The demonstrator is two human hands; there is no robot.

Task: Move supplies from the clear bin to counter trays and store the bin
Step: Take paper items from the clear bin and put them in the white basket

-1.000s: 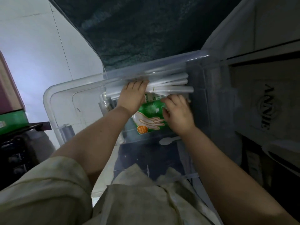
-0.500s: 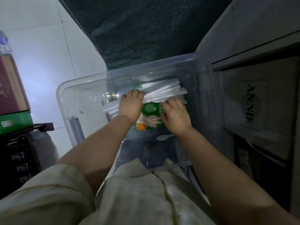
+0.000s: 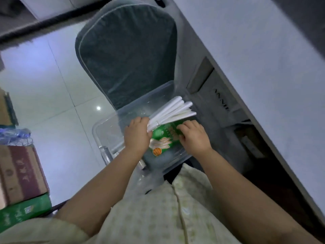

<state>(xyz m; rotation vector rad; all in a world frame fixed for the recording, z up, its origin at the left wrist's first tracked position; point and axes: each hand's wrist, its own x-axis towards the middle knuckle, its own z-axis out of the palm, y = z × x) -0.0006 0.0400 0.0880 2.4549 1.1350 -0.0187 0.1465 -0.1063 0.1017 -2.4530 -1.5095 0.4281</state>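
Note:
A clear plastic bin [image 3: 105, 127] rests on the seat of a chair in front of me. My left hand [image 3: 137, 136] is shut on a bundle of white wrapped straws [image 3: 174, 111], which fans out up and to the right above the bin. Under the bundle lies a green glove packet [image 3: 162, 138] with a hand drawing and an orange dot. My right hand [image 3: 193, 138] grips the packet's right end, fingers curled over it. Both items sit above the bin's middle; what remains lower in the bin is hard to make out.
A grey-green padded chair back [image 3: 126, 55] rises behind the bin. A pale counter [image 3: 263, 55] runs along the right, with a dark shelf and a lettered box [image 3: 223, 101] beneath it. Stacked cartons [image 3: 19, 175] stand at the left on a white tiled floor [image 3: 44, 85].
The view has pulled back and upward, showing the whole chair and counter. Both hands have lifted the straw bundle and green packet higher in the bin, and the straws now tilt upward to the right.

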